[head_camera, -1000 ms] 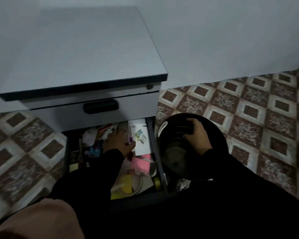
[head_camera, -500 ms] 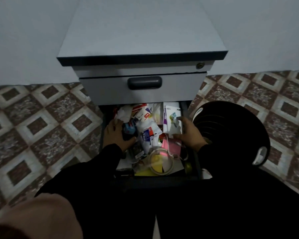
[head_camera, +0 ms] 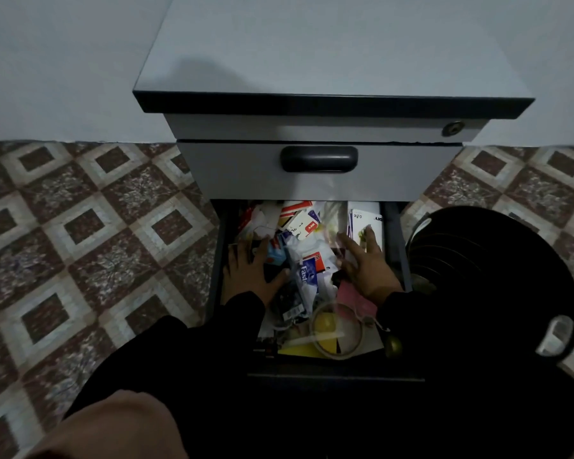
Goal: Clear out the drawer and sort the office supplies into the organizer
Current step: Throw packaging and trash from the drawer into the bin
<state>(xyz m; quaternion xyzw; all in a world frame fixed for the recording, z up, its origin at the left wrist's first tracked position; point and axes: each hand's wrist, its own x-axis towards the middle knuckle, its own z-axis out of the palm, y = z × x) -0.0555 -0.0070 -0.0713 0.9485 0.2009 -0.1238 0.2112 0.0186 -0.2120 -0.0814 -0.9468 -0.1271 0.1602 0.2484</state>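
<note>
Both hands are laid flat with spread fingers on the clutter in the drawer (head_camera: 220, 260) — left hand (head_camera: 251, 271) near its left wall, right hand (head_camera: 367, 265) near its right wall.

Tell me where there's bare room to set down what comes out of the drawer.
The cabinet top is bare across its whole surface. Tiled floor left of the open drawer is bare too. Inside the drawer it is crowded edge to edge, both hands on the clutter. The black organizer fills the floor right of it.

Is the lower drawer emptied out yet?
No, still full. The open lower drawer holds packets, a tape roll and papers; both hands rest flat on the clutter.
</note>
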